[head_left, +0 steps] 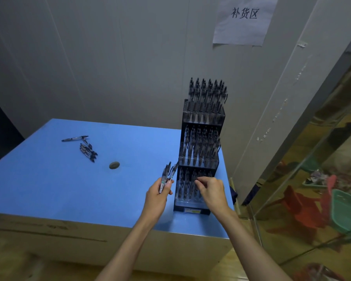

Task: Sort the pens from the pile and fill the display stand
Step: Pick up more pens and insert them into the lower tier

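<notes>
A: Stocking is the step in hand, I judge. The tall black three-tier display stand (pixel 201 151) sits at the three o'clock edge of the blue surface (pixel 69 189), its top and middle tiers packed with dark pens. The right hand (pixel 211 190) is at the bottom tier, fingers (pixel 198 181) pinched together as if seating a pen.

B: Can you see that pen?

A: No; it blurs into the ones already standing there, so I cannot tell whether the pinch holds anything.

B: And the left hand (pixel 159 192)?

A: Curled round a small bunch of dark pens (pixel 167 175), just at nine o'clock of the stand, tips up.

B: Next move?

A: Probably passing one from that bunch across, then aiming it into a free slot. The remaining loose pile of pens (pixel 87 150) lies well apart at ten o'clock, near a small grey round disc (pixel 114 165).

B: Free slots left?

A: Hard to count; the hand covers part of the tier.
</notes>
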A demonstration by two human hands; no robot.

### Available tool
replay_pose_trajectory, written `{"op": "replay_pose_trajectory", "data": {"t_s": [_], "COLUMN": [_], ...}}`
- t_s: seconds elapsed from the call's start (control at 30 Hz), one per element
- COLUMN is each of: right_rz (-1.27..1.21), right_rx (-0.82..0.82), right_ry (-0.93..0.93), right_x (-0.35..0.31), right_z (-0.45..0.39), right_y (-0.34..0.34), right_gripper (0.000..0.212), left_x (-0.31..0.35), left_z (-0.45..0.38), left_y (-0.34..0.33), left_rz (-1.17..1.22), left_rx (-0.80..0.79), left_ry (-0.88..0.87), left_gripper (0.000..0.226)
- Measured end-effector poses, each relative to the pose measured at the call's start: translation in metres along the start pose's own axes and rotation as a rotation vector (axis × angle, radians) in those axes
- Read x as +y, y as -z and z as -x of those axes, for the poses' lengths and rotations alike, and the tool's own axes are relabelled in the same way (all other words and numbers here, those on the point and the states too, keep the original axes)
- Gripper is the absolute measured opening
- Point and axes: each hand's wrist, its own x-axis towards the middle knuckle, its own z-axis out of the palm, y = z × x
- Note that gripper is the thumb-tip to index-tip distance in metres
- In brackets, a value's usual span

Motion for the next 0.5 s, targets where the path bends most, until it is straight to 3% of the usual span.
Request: {"op": "replay_pose_trajectory", "data": {"t_s": [0.23, 0.5], "right_rz": [0.061, 0.03], "right_rx": [-0.119, -0.074], "right_ry": [-0.028, -0.056], "right_x": [0.002, 0.0], "right_z": [-0.002, -0.006], "right_y": [-0.005, 0.01], "right_gripper": [0.018, 0.019], "left_x": [0.005, 0.01], "left_z": [0.001, 0.001], "left_y": [-0.007, -0.011], "left_rz": [0.04, 0.039], "left_rx": [-0.001, -0.043], "left_ry": [-0.005, 0.0], "left_gripper": [0.019, 0.021]}}
